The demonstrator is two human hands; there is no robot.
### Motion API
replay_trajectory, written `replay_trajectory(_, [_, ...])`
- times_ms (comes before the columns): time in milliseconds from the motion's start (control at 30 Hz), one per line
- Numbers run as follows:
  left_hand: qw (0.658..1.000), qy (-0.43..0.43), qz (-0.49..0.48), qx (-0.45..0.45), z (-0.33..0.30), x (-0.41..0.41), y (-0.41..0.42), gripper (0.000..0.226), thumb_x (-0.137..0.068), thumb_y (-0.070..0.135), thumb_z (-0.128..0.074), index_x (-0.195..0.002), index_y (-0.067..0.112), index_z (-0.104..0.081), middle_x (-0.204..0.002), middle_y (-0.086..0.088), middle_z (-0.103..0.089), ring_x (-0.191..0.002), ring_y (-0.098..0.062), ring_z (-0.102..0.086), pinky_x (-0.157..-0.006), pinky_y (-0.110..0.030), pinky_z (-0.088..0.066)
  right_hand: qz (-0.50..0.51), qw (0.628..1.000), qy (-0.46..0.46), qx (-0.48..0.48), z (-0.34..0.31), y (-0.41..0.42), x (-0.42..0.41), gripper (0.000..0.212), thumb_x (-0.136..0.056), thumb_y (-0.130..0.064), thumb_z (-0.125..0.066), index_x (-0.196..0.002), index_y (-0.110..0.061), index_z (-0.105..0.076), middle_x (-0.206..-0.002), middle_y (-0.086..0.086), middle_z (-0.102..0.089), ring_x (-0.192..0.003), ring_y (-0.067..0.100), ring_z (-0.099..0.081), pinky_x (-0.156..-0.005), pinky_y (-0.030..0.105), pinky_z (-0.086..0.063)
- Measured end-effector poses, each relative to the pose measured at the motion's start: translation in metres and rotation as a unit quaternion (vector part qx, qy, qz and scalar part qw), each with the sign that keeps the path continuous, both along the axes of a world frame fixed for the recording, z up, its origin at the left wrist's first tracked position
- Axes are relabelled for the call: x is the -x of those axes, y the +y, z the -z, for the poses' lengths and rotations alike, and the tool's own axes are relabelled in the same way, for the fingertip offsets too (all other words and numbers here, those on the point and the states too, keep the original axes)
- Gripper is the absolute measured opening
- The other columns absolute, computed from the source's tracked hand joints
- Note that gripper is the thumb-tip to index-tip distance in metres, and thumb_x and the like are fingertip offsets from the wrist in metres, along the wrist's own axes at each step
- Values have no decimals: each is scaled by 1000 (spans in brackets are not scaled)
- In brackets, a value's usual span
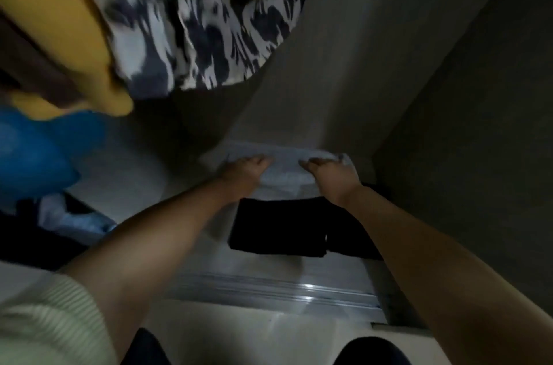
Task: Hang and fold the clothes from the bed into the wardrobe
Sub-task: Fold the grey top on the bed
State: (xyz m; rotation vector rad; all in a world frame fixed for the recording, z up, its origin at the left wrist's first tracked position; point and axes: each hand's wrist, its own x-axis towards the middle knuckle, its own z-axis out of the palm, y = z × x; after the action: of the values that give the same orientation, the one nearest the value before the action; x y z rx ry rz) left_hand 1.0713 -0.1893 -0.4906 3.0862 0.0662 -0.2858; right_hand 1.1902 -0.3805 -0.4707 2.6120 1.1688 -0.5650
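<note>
Both my arms reach into the dim wardrobe. A folded white garment lies at the back of the wardrobe floor. My left hand holds its left end and my right hand holds its right end, fingers curled over the fabric. A folded black garment lies just in front of the white one, between my forearms. The fingertips of both hands are hidden by the white cloth.
A black-and-white patterned garment, a yellow one and a blue one hang at upper left. The wardrobe side wall rises on the right. A metal sliding-door track runs along the front edge. Pale crumpled cloth lies at left.
</note>
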Motion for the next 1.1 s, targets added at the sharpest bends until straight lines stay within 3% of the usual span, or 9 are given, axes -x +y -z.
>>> replay_trajectory(67, [1000,-20,7,-11,29,-13,9,58,-100,14,-33,-153,21,-10,-158,-4,-21,-137,-25,-35,-109,-37,-32,2,1000,-17,-6,29,7,-12,68,-95,-40,-47,-152,-36,-10,-153,1,-29,-136,33,-33,-112,55,-22])
replay_trajectory(200, [998,-26,-24,-47,113,-20,6,54,-102,17,-20,-153,27,-5,-161,-1,-9,-143,-30,-23,-109,-38,-31,16,997,-70,-35,116,4,-4,69,-95,-27,-49,-152,-31,-10,-155,5,-20,-138,37,-25,-110,58,-23])
replay_trajectory(267, [998,-29,-32,-48,161,-17,0,53,-101,24,-14,-153,29,-4,-161,-1,-6,-145,-30,-19,-110,-42,-28,31,997,-59,-38,160,-3,7,69,-95,-32,-48,-152,-30,-7,-156,6,-13,-141,38,-16,-112,60,-18])
replay_trajectory(467, [1000,2,-29,-12,249,15,-19,68,-97,12,-33,-152,32,1,-161,1,0,-147,-33,-7,-110,-51,-23,38,999,5,2,228,-26,39,77,-98,-25,-42,-152,-28,12,-160,7,15,-143,45,16,-110,67,0])
replay_trajectory(567, [999,40,10,-4,257,30,-18,86,-89,15,-50,-151,32,8,-160,-1,13,-147,-34,3,-113,-53,-15,31,999,37,5,235,-35,55,85,-96,-24,-48,-151,-27,17,-158,10,24,-140,47,22,-109,70,1])
replay_trajectory(633, [996,80,48,1,254,35,-11,90,-87,30,-53,-150,34,11,-157,-1,24,-146,-32,12,-115,-56,-9,10,998,54,12,233,-42,58,83,-96,-41,-46,-152,-28,14,-158,10,24,-142,45,19,-110,68,0])
replay_trajectory(767, [994,80,69,34,237,27,-6,86,-86,71,-38,-151,35,5,-155,2,28,-144,-21,23,-113,-62,-1,0,998,20,-55,213,-37,36,74,-92,-69,-24,-153,-36,1,-162,2,4,-147,32,1,-115,55,-4])
replay_trajectory(900, [999,23,-6,26,236,-7,-22,73,-92,67,-24,-151,36,5,-159,0,17,-147,-25,15,-112,-62,-7,115,989,8,-92,214,-19,11,61,-96,-62,-14,-149,-44,12,-157,-1,28,-144,31,24,-112,63,10])
replay_trajectory(1100, [997,23,-30,67,276,-20,-30,74,-89,71,-22,-150,39,6,-159,3,19,-144,-26,23,-110,-66,-6,210,970,71,-100,271,-19,6,61,-96,-63,-15,-144,-48,21,-153,-7,36,-142,32,28,-109,66,8])
